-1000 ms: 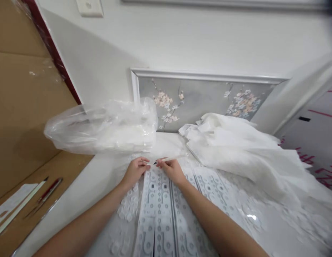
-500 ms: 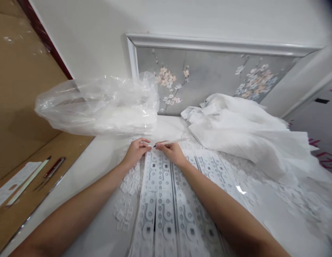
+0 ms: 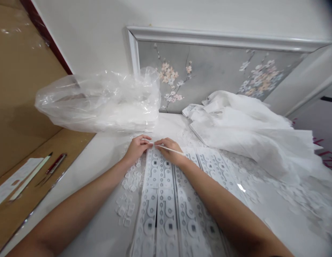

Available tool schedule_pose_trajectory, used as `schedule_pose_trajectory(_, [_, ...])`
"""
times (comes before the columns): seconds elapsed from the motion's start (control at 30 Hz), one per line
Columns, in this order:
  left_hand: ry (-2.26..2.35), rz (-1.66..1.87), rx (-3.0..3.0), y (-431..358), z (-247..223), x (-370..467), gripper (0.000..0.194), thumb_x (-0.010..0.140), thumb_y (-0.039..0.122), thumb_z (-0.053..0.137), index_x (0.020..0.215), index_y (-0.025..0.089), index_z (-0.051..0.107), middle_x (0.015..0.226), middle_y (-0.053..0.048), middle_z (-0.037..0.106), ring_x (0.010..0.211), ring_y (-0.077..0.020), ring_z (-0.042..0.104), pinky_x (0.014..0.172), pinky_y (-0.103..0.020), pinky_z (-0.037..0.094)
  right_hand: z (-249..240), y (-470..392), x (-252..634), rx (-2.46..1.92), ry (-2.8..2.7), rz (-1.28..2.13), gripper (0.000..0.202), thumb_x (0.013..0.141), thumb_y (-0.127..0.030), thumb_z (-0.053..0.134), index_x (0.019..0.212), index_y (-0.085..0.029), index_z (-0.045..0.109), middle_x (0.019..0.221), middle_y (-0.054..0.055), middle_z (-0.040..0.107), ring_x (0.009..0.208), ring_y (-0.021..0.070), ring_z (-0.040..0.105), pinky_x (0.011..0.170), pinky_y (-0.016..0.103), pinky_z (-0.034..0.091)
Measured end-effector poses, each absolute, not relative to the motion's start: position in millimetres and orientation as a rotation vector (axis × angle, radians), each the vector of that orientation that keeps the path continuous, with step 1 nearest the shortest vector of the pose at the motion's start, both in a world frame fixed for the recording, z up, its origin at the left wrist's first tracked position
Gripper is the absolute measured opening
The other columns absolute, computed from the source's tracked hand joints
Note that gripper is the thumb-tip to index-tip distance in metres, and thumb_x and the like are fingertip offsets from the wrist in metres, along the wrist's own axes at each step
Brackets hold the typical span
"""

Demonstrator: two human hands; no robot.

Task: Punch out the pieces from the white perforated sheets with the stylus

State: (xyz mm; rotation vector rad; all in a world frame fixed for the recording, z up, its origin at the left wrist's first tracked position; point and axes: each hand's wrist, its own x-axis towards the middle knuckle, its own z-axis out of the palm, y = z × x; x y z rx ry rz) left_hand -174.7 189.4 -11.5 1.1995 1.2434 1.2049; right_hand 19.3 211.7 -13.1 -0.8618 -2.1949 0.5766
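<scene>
From my remote post I read left to right. A pale green stick (image 3: 31, 176) and a red-handled tool (image 3: 51, 167) lie on brown cardboard (image 3: 74, 142), well apart from both hands. Loose clear pieces (image 3: 126, 214) lie beside the printed strips (image 3: 149, 203), whose long axis runs away from the body. At their far end the left hand (image 3: 136, 148) holds thumb and forefinger close together; I can't tell whether anything sits between them. The right hand (image 3: 169, 150) grasps a thin white stick (image 3: 174, 150), and its forearm crosses above the strips. The stick lies crosswise to them, one end toward the left fingertips, just apart, the other toward the right wrist. I judge that narrow sideways gap the relation that matters. Further right, white sheets (image 3: 241, 117) lie heaped.
</scene>
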Motion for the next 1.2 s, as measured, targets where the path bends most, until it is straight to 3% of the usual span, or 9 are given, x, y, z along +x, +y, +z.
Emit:
schedule_pose_trajectory(0.27, [1.229, 1.209, 1.175, 188, -10, -174, 0.039, 0.064, 0.035, 0.080, 0.095, 0.017, 0.063, 0.072, 0.000, 0.067, 0.057, -0.0131, 0.058, 0.054, -0.024, 0.045, -12, 211, 20, -0.795, -2.437, 0.199, 0.029, 0.100, -0.027, 0.043, 0.121, -0.023, 0.063, 0.094, 0.008, 0.071, 0.097, 0.0213, 0.059, 0.084, 0.033, 0.039])
schedule_pose_trajectory(0.5, [1.207, 1.188, 1.178, 189, -10, -174, 0.038, 0.065, 0.035, 0.078, 0.095, 0.017, 0.063, 0.071, 0.000, 0.066, 0.054, -0.0125, 0.057, 0.051, -0.023, 0.045, -10, 208, 19, -0.775, -2.419, 0.164, 0.035, 0.099, -0.022, 0.045, 0.130, -0.028, 0.059, 0.098, 0.005, 0.073, 0.093, 0.0198, 0.058, 0.085, 0.032, 0.036])
schedule_pose_trajectory(0.67, [1.224, 1.169, 1.187, 189, -10, -174, 0.040, 0.063, 0.034, 0.079, 0.095, 0.017, 0.063, 0.070, 0.001, 0.065, 0.056, -0.0136, 0.058, 0.054, -0.025, 0.046, -9, 211, 18, -0.911, -2.200, 0.370, 0.031, 0.098, -0.028, 0.046, 0.124, -0.027, 0.064, 0.106, 0.005, 0.072, 0.093, 0.0206, 0.061, 0.088, 0.033, 0.041])
schedule_pose_trajectory(0.8, [1.246, 1.177, 1.235, 190, -12, -174, 0.038, 0.064, 0.033, 0.077, 0.096, 0.018, 0.064, 0.074, 0.000, 0.064, 0.059, -0.0135, 0.057, 0.056, -0.025, 0.046, -3, 217, 30, -0.980, -1.821, 0.769, 0.036, 0.094, -0.041, 0.053, 0.124, -0.023, 0.062, 0.114, 0.007, 0.070, 0.101, 0.0221, 0.065, 0.088, 0.034, 0.048])
schedule_pose_trajectory(0.9, [1.256, 1.174, 1.316, 191, -15, -175, 0.034, 0.066, 0.033, 0.075, 0.096, 0.018, 0.065, 0.077, 0.000, 0.063, 0.063, -0.0140, 0.058, 0.057, -0.024, 0.044, 0, 222, 44, -0.983, -1.640, 1.062, 0.041, 0.087, -0.048, 0.061, 0.116, -0.019, 0.066, 0.106, 0.009, 0.073, 0.097, 0.0228, 0.068, 0.082, 0.034, 0.051])
schedule_pose_trajectory(1.03, [1.276, 1.168, 1.419, 194, -20, -176, 0.029, 0.068, 0.029, 0.071, 0.094, 0.018, 0.067, 0.079, -0.001, 0.064, 0.072, -0.0164, 0.061, 0.063, -0.025, 0.045, -10, 222, 58, -1.055, -1.636, 1.159, 0.039, 0.078, -0.050, 0.069, 0.095, -0.015, 0.074, 0.091, 0.008, 0.075, 0.085, 0.0226, 0.068, 0.075, 0.033, 0.051])
schedule_pose_trajectory(1.2, [1.307, 1.155, 1.482, 196, -23, -177, 0.021, 0.069, 0.027, 0.069, 0.088, 0.017, 0.068, 0.080, -0.003, 0.067, 0.076, -0.0188, 0.063, 0.070, -0.028, 0.046, -20, 215, 60, -1.090, -1.678, 1.148, 0.038, 0.078, -0.049, 0.069, 0.097, -0.016, 0.075, 0.086, 0.007, 0.075, 0.080, 0.0211, 0.067, 0.070, 0.031, 0.050])
